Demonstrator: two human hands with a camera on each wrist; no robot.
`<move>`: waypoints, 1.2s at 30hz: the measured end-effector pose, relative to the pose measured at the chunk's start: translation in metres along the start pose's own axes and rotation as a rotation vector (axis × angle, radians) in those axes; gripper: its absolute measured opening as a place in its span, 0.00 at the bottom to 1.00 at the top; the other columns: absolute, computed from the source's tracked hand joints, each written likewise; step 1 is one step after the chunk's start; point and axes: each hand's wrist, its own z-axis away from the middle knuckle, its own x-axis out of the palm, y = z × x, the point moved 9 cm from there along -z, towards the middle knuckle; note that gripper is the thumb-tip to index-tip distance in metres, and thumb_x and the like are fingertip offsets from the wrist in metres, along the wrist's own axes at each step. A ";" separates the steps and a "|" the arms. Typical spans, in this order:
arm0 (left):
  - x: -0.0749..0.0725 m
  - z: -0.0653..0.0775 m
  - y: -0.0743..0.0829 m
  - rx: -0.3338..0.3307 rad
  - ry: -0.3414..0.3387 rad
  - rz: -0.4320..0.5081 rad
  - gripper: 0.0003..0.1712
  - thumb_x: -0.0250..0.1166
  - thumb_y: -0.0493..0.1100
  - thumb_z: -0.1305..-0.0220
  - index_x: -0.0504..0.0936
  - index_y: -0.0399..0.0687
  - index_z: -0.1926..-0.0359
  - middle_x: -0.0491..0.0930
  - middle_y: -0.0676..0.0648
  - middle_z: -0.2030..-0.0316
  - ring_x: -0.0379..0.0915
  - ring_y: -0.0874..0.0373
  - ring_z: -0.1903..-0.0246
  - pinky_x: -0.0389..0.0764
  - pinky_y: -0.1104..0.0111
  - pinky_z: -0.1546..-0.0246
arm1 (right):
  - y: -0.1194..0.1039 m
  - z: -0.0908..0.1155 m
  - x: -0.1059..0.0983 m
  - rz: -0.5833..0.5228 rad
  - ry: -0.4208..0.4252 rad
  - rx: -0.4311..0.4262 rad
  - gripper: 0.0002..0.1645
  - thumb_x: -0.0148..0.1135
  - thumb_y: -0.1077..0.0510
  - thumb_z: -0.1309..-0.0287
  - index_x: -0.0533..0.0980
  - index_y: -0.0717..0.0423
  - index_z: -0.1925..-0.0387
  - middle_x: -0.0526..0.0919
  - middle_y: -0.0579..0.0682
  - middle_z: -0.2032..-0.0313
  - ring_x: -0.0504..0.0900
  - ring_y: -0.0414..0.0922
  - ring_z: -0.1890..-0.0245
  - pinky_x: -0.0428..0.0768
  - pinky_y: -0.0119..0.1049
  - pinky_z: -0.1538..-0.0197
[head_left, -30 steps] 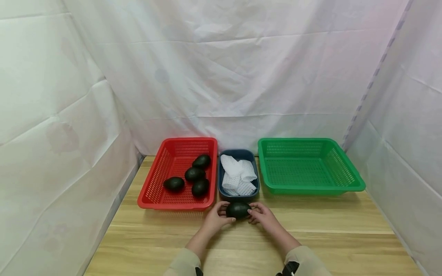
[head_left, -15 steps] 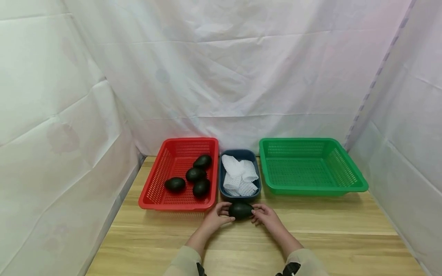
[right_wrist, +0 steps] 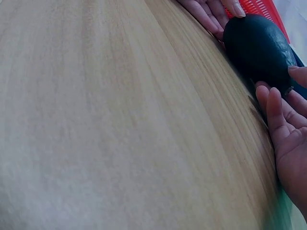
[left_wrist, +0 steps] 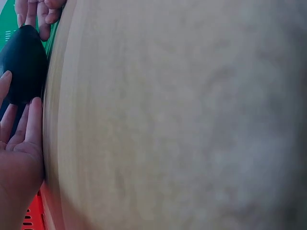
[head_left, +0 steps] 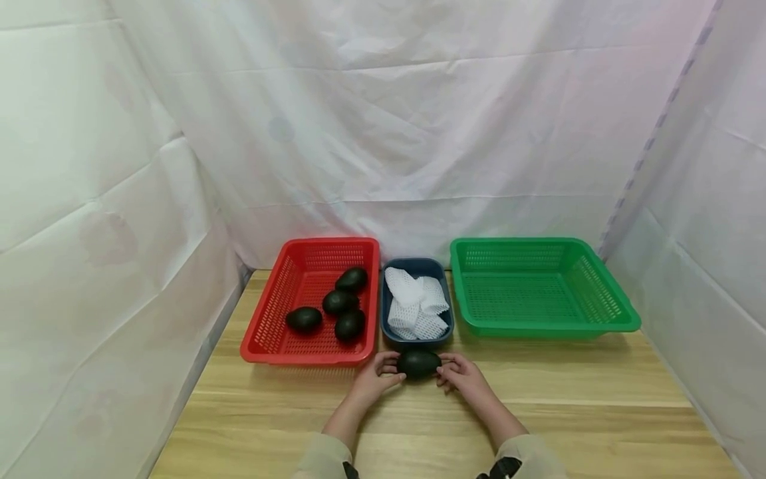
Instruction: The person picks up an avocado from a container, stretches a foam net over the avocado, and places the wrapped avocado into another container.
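Observation:
A dark green avocado [head_left: 419,364] lies sideways between my two hands, in front of the blue bin. My left hand [head_left: 372,380] holds its broad end, thumb on the near side and fingers behind. At the narrow end, my right hand [head_left: 468,379] pinches it between thumb and fingers. The right wrist view shows the small stem end of the avocado [right_wrist: 261,50] right at the right fingertips [right_wrist: 274,96]. In the left wrist view, the left fingers [left_wrist: 33,122] reach under the avocado's rounded end.
Several avocados [head_left: 340,303] lie in a red basket [head_left: 254,346] at the left. White foam net sleeves [head_left: 413,303] fill the blue bin [head_left: 453,319] in the middle. A green basket [head_left: 538,326] stands at the right on the wooden table [head_left: 598,412], with white cloth behind.
Over the last second the avocado has turned slightly in my hands, its narrow end now pointing more plainly right. Both hands keep their hold, and the head view has shifted a little.

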 end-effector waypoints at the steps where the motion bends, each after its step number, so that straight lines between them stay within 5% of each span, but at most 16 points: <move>1: 0.000 0.000 0.000 -0.002 0.001 0.004 0.27 0.72 0.41 0.43 0.76 0.41 0.43 0.80 0.42 0.52 0.76 0.47 0.53 0.78 0.64 0.55 | 0.000 0.000 0.000 -0.001 0.000 -0.002 0.24 0.60 0.63 0.35 0.67 0.73 0.42 0.83 0.62 0.62 0.82 0.48 0.69 0.81 0.36 0.70; 11: -0.003 0.001 0.005 0.008 0.005 0.057 0.26 0.69 0.36 0.41 0.73 0.33 0.43 0.79 0.37 0.52 0.77 0.44 0.53 0.79 0.65 0.55 | -0.008 0.005 0.000 -0.025 -0.024 -0.010 0.22 0.55 0.68 0.34 0.66 0.76 0.42 0.82 0.68 0.60 0.82 0.50 0.68 0.81 0.37 0.69; 14: -0.005 0.006 0.018 -0.003 0.003 0.079 0.25 0.68 0.34 0.39 0.72 0.29 0.43 0.79 0.34 0.52 0.77 0.41 0.53 0.79 0.63 0.54 | -0.022 0.013 0.004 -0.029 -0.033 -0.010 0.21 0.55 0.69 0.35 0.66 0.77 0.43 0.81 0.70 0.60 0.81 0.52 0.67 0.81 0.38 0.68; 21: -0.006 0.001 -0.001 -0.026 0.021 0.136 0.27 0.68 0.36 0.40 0.72 0.33 0.42 0.79 0.37 0.51 0.78 0.44 0.52 0.81 0.64 0.55 | -0.003 0.005 -0.001 -0.017 -0.002 -0.020 0.22 0.56 0.68 0.36 0.67 0.73 0.42 0.83 0.65 0.59 0.82 0.49 0.67 0.80 0.35 0.68; 36: -0.009 0.003 0.000 -0.042 0.020 0.159 0.27 0.67 0.36 0.39 0.71 0.28 0.42 0.79 0.35 0.52 0.78 0.46 0.53 0.81 0.64 0.56 | -0.005 0.006 -0.003 -0.033 0.043 -0.045 0.21 0.55 0.68 0.34 0.68 0.74 0.43 0.83 0.65 0.61 0.81 0.48 0.69 0.80 0.35 0.69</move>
